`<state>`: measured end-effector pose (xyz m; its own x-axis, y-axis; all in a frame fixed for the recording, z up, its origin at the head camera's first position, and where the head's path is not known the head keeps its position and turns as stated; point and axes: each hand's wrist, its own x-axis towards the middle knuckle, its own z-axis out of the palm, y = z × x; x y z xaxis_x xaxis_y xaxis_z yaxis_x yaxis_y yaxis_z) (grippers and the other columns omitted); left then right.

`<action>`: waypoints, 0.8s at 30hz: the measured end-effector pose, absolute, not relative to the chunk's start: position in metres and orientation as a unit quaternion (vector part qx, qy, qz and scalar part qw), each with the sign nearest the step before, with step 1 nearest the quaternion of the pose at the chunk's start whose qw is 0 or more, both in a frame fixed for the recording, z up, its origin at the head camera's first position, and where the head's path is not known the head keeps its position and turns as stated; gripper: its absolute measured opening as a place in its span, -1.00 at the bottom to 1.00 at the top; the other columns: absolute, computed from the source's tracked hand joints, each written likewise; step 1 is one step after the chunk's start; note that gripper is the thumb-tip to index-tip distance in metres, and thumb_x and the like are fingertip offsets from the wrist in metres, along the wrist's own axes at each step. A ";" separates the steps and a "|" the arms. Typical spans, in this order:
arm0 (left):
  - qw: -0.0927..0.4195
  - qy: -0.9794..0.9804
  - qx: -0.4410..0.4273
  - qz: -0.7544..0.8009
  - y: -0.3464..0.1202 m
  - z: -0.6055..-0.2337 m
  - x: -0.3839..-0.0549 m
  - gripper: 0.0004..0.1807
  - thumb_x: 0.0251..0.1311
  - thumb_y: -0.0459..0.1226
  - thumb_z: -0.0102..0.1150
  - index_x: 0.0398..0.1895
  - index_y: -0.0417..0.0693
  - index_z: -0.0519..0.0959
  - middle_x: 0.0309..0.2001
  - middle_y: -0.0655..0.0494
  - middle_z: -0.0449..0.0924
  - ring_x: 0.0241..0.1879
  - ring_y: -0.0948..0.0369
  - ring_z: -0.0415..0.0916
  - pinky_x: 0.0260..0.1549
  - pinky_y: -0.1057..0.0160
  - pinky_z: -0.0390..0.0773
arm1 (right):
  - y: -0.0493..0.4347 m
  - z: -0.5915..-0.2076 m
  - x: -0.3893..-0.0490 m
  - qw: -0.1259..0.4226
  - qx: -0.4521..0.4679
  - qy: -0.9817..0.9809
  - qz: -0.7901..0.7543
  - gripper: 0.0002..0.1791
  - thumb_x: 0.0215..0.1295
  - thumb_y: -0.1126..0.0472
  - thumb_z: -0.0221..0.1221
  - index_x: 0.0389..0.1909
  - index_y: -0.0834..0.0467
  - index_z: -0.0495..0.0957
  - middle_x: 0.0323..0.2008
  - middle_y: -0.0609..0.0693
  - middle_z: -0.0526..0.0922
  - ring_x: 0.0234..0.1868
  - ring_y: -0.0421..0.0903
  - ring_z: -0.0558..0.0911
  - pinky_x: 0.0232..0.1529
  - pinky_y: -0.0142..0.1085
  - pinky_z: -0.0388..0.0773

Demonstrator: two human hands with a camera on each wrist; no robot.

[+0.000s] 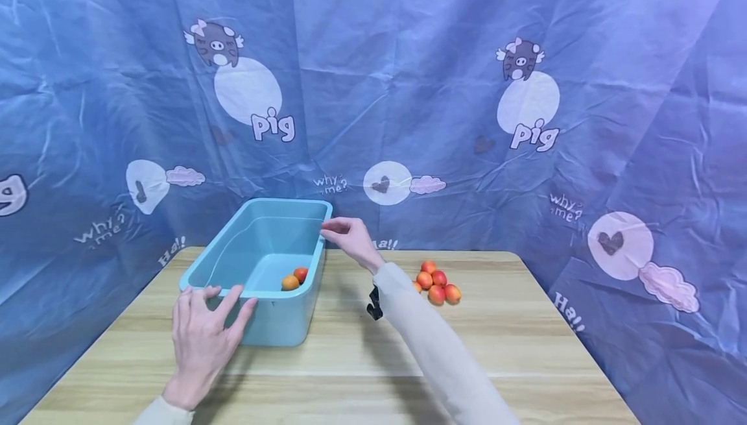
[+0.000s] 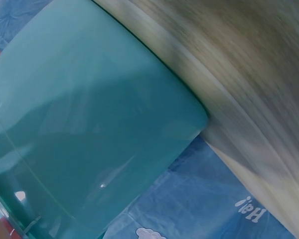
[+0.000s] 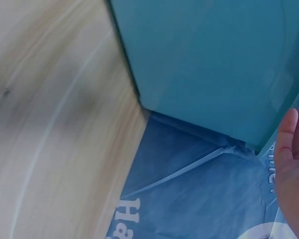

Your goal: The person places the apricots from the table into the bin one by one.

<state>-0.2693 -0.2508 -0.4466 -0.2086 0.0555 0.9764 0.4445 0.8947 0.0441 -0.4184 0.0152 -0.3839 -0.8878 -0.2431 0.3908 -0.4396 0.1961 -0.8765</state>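
A light-blue plastic basin (image 1: 274,321) stands upright on the table at left of centre in the head view. Inside, near its front right corner, lie an orange fruit (image 1: 290,282) and a redder fruit (image 1: 300,274). My left hand (image 1: 201,334) is at the near rim, its spread fingers touching the edge. At the far right of the rim is my right hand (image 1: 350,237), thumb and fingers drawn together to pinch the edge. The right wrist view shows the fingers (image 3: 288,132) of that hand beside the rim. Mostly the basin's outer wall (image 2: 104,104) fills the left wrist view.
Several small red-orange fruits (image 1: 436,294) are grouped on the wooden table (image 1: 327,386), right of my right forearm, which partly hides one. A blue printed cloth (image 1: 403,113) hangs close behind the table and along its sides. A black clip-like piece (image 1: 375,305) is at the right wrist.
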 end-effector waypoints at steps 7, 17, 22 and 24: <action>0.615 -0.754 -0.161 -0.164 -0.249 -0.448 -0.270 -0.42 0.26 0.23 0.04 -0.24 -0.09 0.70 -0.29 -0.35 0.49 -0.26 -0.30 0.34 -0.03 -0.29 0.28 | 0.029 -0.392 -0.413 0.068 0.231 -0.763 0.600 -0.71 0.23 0.21 0.32 -0.07 0.26 0.67 -0.16 0.11 0.75 -0.27 -0.26 0.68 -0.16 -0.38 0.62; 0.616 -0.753 -0.163 -0.163 -0.247 -0.448 -0.273 -0.43 0.25 0.23 0.05 -0.23 -0.07 0.70 -0.28 -0.34 0.50 -0.27 -0.29 0.34 -0.01 -0.29 0.29 | 0.053 -0.400 -0.408 0.052 0.223 -0.757 0.612 -0.66 0.25 0.27 0.30 -0.01 0.36 0.61 -0.07 0.27 0.70 -0.22 -0.08 0.71 -0.02 -0.07 0.64; 0.614 -0.757 -0.160 -0.158 -0.249 -0.449 -0.271 -0.42 0.25 0.24 0.04 -0.23 -0.07 0.70 -0.28 -0.34 0.49 -0.27 -0.29 0.33 -0.02 -0.28 0.29 | 0.067 -0.396 -0.389 0.039 0.225 -0.764 0.603 -0.68 0.27 0.33 0.25 0.00 0.43 0.58 -0.07 0.34 0.68 -0.08 0.25 0.67 -0.08 -0.21 0.65; 0.615 -0.756 -0.160 -0.158 -0.250 -0.449 -0.271 -0.42 0.25 0.24 0.03 -0.23 -0.07 0.70 -0.28 -0.34 0.49 -0.28 -0.28 0.33 -0.03 -0.28 0.29 | 0.073 -0.398 -0.384 0.043 0.220 -0.765 0.603 -0.69 0.27 0.36 0.24 -0.01 0.43 0.58 -0.07 0.36 0.68 -0.14 0.16 0.71 -0.06 -0.17 0.65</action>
<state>-0.2708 -0.2497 -0.4489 -0.1929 0.0477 0.9801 0.4362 0.8989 0.0422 -0.3841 0.0728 -0.3977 -0.8993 -0.2852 0.3315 -0.3888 0.1746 -0.9046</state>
